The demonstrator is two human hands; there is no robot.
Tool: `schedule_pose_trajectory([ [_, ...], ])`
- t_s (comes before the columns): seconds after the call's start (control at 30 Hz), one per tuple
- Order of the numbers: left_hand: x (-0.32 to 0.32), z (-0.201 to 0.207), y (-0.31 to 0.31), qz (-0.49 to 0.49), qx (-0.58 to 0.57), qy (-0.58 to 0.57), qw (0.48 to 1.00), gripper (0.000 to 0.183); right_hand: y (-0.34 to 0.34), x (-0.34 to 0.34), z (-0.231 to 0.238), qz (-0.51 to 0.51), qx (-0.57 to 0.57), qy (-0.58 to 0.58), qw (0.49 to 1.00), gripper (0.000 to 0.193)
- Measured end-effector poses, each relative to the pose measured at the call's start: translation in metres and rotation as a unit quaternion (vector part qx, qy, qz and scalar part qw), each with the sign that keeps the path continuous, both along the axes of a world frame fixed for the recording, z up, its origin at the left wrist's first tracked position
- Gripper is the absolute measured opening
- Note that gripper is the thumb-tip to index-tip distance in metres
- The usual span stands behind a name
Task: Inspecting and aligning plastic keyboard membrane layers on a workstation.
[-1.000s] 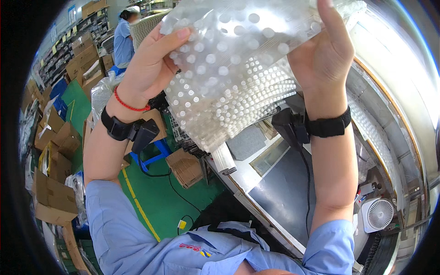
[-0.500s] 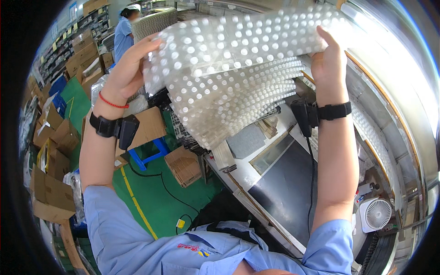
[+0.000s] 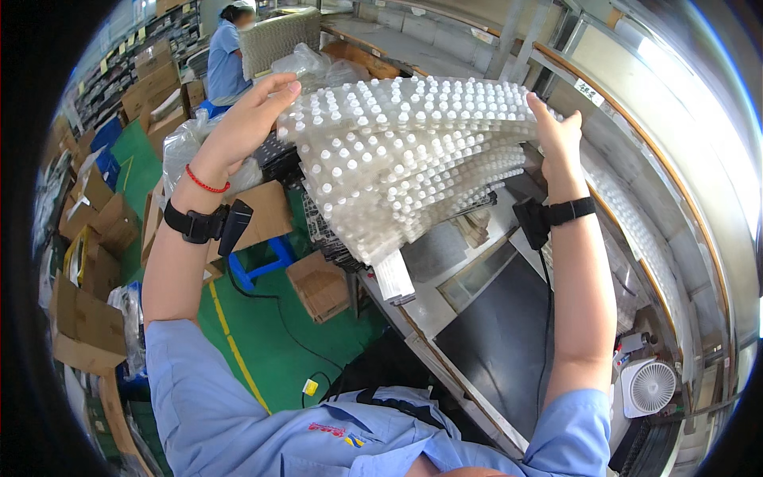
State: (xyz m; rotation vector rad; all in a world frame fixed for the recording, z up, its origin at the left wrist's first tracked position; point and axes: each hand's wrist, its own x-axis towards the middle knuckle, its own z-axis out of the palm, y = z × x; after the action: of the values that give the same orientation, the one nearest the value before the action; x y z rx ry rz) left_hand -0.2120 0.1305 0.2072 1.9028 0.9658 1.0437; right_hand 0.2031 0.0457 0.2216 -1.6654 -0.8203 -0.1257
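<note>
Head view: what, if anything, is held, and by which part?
Cannot tell: the top sheet has left hand at its left end, right hand at right.

Beyond the left fingers [image 3: 278, 83], a person in blue [image 3: 226, 65] is appearing in the background, while cardboard boxes [image 3: 155, 86] are standing farther left. Below those fingers, a blue stool [image 3: 280, 252] is standing on the green floor [image 3: 254, 334]. Well below and right of the right fingers [image 3: 538, 109], a white fan [image 3: 649, 387] is facing the camera.

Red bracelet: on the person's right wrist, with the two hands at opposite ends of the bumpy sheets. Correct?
Wrong wrist: the head view shows the red bracelet on the left. The left hand and right hand are at opposite ends of the bumpy sheets.
</note>
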Motion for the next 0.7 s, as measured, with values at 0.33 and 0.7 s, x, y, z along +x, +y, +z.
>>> schedule_pose_trajectory([
  [0.33, -0.006, -0.004, -0.021, -0.071, 0.039, 0.042, 0.996, 0.046, -0.010, 0.001, 0.014, 0.072, 0.174, 0.135, 0.973, 0.082],
  [0.7, -0.013, -0.012, -0.019, -0.020, 0.029, 0.001, 0.999, 0.052, -0.044, -0.048, 0.072, 0.338, 0.326, -0.059, 0.881, 0.025],
])
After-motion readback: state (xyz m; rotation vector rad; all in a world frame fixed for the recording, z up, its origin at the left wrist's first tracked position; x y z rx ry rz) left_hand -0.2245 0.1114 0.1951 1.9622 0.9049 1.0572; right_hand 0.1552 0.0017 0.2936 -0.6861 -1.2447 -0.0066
